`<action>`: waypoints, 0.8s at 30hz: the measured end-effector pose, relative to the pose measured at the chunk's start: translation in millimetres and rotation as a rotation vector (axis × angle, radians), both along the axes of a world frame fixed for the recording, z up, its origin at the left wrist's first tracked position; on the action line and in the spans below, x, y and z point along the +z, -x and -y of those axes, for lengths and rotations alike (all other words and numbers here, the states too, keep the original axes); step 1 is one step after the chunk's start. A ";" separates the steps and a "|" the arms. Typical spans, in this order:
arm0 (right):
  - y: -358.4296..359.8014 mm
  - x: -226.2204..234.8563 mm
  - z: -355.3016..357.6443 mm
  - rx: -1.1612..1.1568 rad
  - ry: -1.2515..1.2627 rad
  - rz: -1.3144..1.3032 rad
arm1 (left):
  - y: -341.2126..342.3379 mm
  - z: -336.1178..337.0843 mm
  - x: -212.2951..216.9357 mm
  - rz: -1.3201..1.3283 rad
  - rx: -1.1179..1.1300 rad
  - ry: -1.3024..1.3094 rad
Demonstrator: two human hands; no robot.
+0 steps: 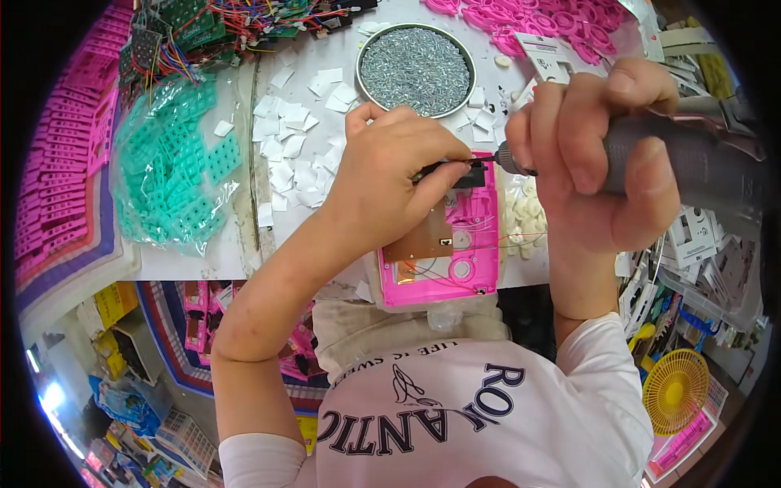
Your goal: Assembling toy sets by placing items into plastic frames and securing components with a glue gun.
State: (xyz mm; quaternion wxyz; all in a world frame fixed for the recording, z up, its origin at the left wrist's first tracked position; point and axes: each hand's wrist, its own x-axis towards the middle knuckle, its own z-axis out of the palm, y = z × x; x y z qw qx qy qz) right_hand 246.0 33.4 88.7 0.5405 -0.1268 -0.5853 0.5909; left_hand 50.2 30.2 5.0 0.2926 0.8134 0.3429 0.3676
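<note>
A pink plastic housing [480,280] lies at the table's near edge, with a brown circuit board [419,237] and thin wires in it. Over its upper part my left hand [396,167] is closed in a pinch, thumb and forefinger beside a small black part [470,177]. What the fingertips hold is too small to make out. My right hand [590,154] wraps around a grey electric screwdriver [700,159], held almost level. Its bit points left and meets the left fingertips above the black part.
A round tin of small screws [416,69] stands beyond the housing. White paper squares [293,134] lie around it. At the left are a bag of teal plastic pieces [175,163] and wired green circuit boards [191,28]. Pink ring-shaped parts [561,20] and cream round pieces [525,213] lie at the right.
</note>
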 end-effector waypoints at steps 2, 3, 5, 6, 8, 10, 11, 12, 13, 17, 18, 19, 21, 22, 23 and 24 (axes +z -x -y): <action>-6.5 -8.1 -2.2 0.032 -0.040 0.017 | -1.5 1.2 -1.6 0.028 -0.001 0.026; -10.2 -11.5 -2.2 0.031 -0.050 0.026 | -2.5 1.8 -2.1 0.026 0.003 0.018; -8.0 -9.5 -0.4 0.001 -0.039 0.042 | -4.3 3.3 -3.7 -0.017 0.036 -0.077; -2.8 -4.6 2.7 -0.029 -0.016 0.048 | -5.2 4.3 -4.8 -0.058 0.063 -0.162; 6.3 4.1 8.4 -0.089 0.030 0.063 | -9.6 7.7 -3.0 -0.094 0.120 -0.235; 3.4 -5.9 6.1 -0.119 0.025 0.054 | -16.1 13.0 4.0 -0.085 0.179 -0.207; -5.1 -25.9 -0.4 -0.120 -0.007 0.037 | -14.7 15.4 1.5 -0.183 0.161 -0.202; -10.9 -40.4 -4.6 -0.123 -0.038 0.022 | -12.0 18.1 -3.7 -0.279 0.141 -0.197; -13.5 -48.6 -5.3 -0.139 -0.014 0.028 | -10.2 19.1 -7.4 -0.375 0.120 -0.192; -6.6 -60.9 -5.9 -0.205 0.051 0.057 | -7.8 16.6 -13.0 -0.316 0.089 -0.155; -3.4 -57.8 -3.6 -0.242 0.055 0.115 | -7.7 17.3 -13.2 -0.307 0.093 -0.156; -1.3 -56.4 -2.0 -0.279 0.059 0.173 | -7.6 18.1 -13.4 -0.299 0.096 -0.157; -0.8 -58.6 -4.8 -0.271 0.001 0.234 | -8.3 16.4 -14.3 -0.292 0.093 -0.151; 0.5 -62.9 -4.3 -0.290 -0.021 0.252 | -8.8 15.7 -14.9 -0.290 0.090 -0.149; 0.5 -65.3 -4.5 -0.311 -0.053 0.270 | -10.2 14.5 -15.5 -0.271 0.068 -0.134; 3.0 -72.9 -2.4 -0.355 -0.078 0.274 | -10.7 13.3 -17.0 -0.253 0.044 -0.119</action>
